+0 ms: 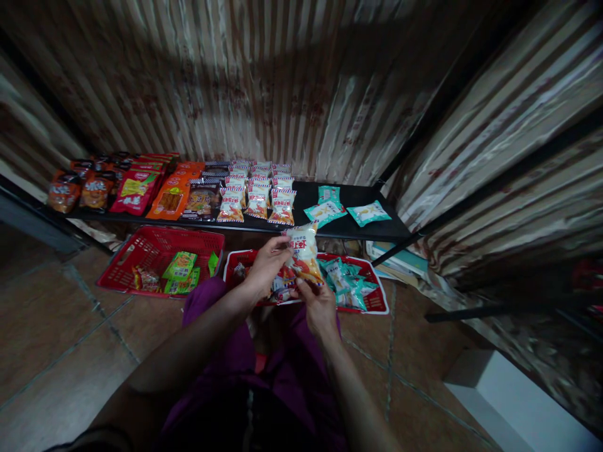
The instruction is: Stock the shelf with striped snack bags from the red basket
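Note:
A white and orange snack bag (304, 251) with red lettering is between my two hands, above a red basket (382, 301) with a white rim. My left hand (271, 263) grips the bag's upper left edge. At its lower edge, my right hand (319, 306) pinches the bag. Green and white snack packets (346, 282) fill the right part of that basket, and other small bags lie in its middle, partly hidden by my hands. Similar white and orange bags (258, 198) stand in rows on the black shelf (336, 231) ahead.
Left on the shelf are brown bags (97, 189), red bags (136, 188) and orange bags (172, 194). Green packets (369, 213) lie at its right. Another red basket (113, 267) with several packets stands on the floor at left. A white box-like object (518, 402) is at lower right.

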Available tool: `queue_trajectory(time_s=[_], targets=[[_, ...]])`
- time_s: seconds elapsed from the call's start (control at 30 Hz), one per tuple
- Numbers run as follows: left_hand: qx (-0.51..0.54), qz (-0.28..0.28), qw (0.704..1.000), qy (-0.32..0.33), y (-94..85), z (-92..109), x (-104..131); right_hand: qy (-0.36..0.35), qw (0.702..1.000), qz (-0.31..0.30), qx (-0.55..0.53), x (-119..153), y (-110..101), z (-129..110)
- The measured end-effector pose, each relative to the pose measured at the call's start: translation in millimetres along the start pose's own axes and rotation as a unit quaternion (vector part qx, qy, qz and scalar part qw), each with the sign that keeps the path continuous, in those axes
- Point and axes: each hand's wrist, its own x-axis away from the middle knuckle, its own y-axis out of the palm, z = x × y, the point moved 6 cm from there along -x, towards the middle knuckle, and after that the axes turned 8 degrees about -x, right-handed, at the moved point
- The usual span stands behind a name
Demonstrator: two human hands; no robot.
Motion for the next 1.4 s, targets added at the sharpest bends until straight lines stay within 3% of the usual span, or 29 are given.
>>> queue_trajectory(time_s=[0.23,0.33,0.43,0.57,0.7,0.83,1.0,1.17,1.4], targets=[[-0.007,0.021,1.000,0.006,-2.1,3.8,-5.5,-0.048,0.993,-0.030,0.103,-7.6,-8.5,-15.0],[-0.015,0.030,0.999,0.036,-7.6,8.5,-12.8,-0.088,0.975,-0.077,0.187,-7.0,-4.0,-26.9],[-0.015,0.003,0.999,0.033,-11.0,8.9,-23.7,-0.118,0.950,-0.141,0.252,-4.2,3.7,-34.5],[-0.017,-0.021,0.999,0.020,-17.1,6.3,-32.5,-0.103,0.936,-0.193,0.278,-2.2,4.8,-31.2],[0.001,0.010,1.000,0.029,-24.3,3.2,-34.2,-0.135,0.935,-0.142,0.295,-1.4,-3.6,-32.2],[0.018,0.054,0.997,0.058,-25.6,1.5,-31.7,-0.259,0.901,-0.072,0.342,10.7,0.1,-47.7],[0.031,0.069,0.994,0.082,-21.4,3.4,-25.7,-0.356,0.863,-0.013,0.358,26.8,7.3,-62.4],[0.075,0.083,0.991,0.066,-19.6,3.2,-19.7,-0.443,0.817,-0.051,0.366,40.1,18.1,-68.6],[0.175,0.098,0.980,-0.002,-15.1,-1.7,-13.6,-0.532,0.725,-0.082,0.430,54.0,26.9,-64.2]])
